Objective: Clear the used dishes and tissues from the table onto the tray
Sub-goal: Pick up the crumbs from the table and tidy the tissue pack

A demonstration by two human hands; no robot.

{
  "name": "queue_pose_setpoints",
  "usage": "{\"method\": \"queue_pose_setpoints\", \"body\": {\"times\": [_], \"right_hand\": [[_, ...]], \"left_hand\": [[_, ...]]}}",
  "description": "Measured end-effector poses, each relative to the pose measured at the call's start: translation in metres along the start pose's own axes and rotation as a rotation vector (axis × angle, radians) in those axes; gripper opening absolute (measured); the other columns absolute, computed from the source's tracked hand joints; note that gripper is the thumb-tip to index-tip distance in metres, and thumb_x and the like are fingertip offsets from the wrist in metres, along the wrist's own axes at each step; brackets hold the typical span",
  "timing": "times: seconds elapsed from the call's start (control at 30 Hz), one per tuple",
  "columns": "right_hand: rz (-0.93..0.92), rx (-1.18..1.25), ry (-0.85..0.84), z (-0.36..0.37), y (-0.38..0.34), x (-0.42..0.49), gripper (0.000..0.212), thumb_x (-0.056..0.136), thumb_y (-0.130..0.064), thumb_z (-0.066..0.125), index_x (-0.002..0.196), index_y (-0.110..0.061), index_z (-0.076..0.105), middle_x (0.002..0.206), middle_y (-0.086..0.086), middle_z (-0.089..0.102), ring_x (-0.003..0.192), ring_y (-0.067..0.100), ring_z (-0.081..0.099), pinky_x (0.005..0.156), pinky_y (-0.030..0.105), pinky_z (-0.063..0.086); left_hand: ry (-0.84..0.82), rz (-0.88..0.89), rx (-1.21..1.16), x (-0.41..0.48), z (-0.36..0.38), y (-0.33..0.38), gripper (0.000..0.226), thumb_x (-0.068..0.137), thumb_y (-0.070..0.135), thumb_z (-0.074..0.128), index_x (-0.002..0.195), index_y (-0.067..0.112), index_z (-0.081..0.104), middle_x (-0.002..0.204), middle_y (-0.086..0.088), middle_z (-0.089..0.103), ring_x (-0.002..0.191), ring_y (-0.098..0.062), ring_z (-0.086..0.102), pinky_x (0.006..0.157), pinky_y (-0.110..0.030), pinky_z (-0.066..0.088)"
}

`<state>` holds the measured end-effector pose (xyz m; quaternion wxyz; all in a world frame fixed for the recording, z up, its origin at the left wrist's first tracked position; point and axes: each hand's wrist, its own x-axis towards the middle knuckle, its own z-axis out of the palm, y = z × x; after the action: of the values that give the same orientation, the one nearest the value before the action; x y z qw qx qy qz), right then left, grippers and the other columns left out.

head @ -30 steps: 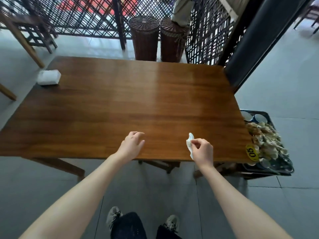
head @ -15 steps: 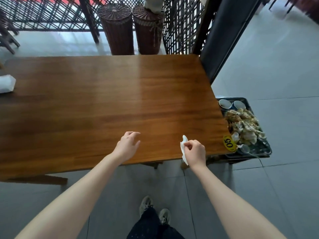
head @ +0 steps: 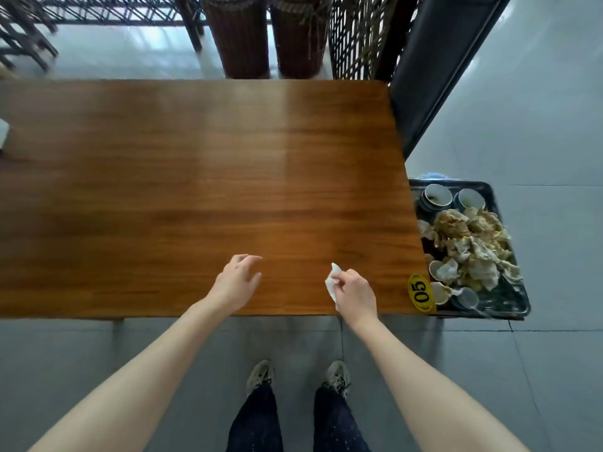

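Two hands over the surface (head: 195, 190) edge: my right hand (head: 355, 293) pinches a white tissue (head: 332, 282), my left hand (head: 236, 282) hovers, fingers (head: 251, 258) loose, holding nothing; loaded tray (head: 496, 313) beside.

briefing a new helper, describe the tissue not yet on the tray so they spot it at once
Start at the brown wooden table; near its front edge, towards the right, the person's right hand pinches a small white tissue. Unlike the crumpled, brown-stained tissues heaped on the black tray beside the table's right end, this one is clean white and in a hand.
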<state>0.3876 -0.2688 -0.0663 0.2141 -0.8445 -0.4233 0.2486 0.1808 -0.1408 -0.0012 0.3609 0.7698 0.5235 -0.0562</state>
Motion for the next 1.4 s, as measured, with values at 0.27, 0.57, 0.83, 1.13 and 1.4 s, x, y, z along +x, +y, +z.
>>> {"method": "queue_pose_setpoints", "body": {"times": [0.27, 0.57, 0.83, 1.13, 1.4], "right_hand": [[-0.053, 0.048, -0.007, -0.039, 0.055, 0.037, 0.018, 0.095, -0.007, 0.051, 0.095, -0.004, 0.069, 0.09, 0.003, 0.053, 0.072, 0.014, 0.055, 0.055, 0.021, 0.049], [0.146, 0.093, 0.235, -0.071, 0.07, 0.07, 0.016, 0.094, -0.01, 0.052, 0.087, -0.006, 0.066, 0.09, 0.009, 0.055, 0.077, 0.022, 0.055, 0.067, 0.029, 0.044], [-0.231, 0.122, -0.083, 0.0, -0.008, 0.065, 0.025, 0.098, -0.012, 0.047, 0.116, -0.002, 0.062, 0.112, 0.007, 0.057, 0.093, 0.015, 0.059, 0.078, 0.016, 0.048], [-0.03, 0.127, 0.127, -0.061, 0.046, 0.134, 0.016, 0.092, -0.006, 0.057, 0.099, -0.001, 0.069, 0.103, 0.009, 0.056, 0.092, 0.024, 0.057, 0.076, 0.023, 0.04], [0.15, 0.205, 0.237, -0.035, -0.003, 0.176, 0.01, 0.09, -0.008, 0.061, 0.096, -0.006, 0.069, 0.104, 0.007, 0.062, 0.09, 0.009, 0.056, 0.06, 0.004, 0.035]], "left_hand": [[0.033, -0.091, -0.052, 0.013, 0.037, 0.054, 0.042, 0.099, 0.024, 0.047, 0.141, 0.017, 0.043, 0.147, -0.006, 0.036, 0.132, -0.022, 0.04, 0.108, -0.036, 0.038], [0.047, -0.101, -0.069, 0.03, 0.044, 0.077, 0.042, 0.099, 0.025, 0.047, 0.141, 0.02, 0.043, 0.148, -0.005, 0.035, 0.133, -0.023, 0.039, 0.106, -0.034, 0.036], [0.11, -0.135, -0.077, 0.044, 0.03, 0.07, 0.042, 0.099, 0.024, 0.048, 0.141, 0.019, 0.044, 0.149, -0.006, 0.035, 0.135, -0.023, 0.038, 0.107, -0.035, 0.036], [0.079, -0.116, -0.09, 0.081, 0.004, 0.067, 0.043, 0.099, 0.024, 0.048, 0.141, 0.019, 0.043, 0.15, -0.005, 0.034, 0.135, -0.023, 0.038, 0.107, -0.036, 0.037], [0.047, -0.058, -0.073, 0.131, -0.027, 0.064, 0.043, 0.099, 0.023, 0.048, 0.142, 0.019, 0.043, 0.15, -0.006, 0.034, 0.135, -0.023, 0.037, 0.108, -0.036, 0.037]]}}
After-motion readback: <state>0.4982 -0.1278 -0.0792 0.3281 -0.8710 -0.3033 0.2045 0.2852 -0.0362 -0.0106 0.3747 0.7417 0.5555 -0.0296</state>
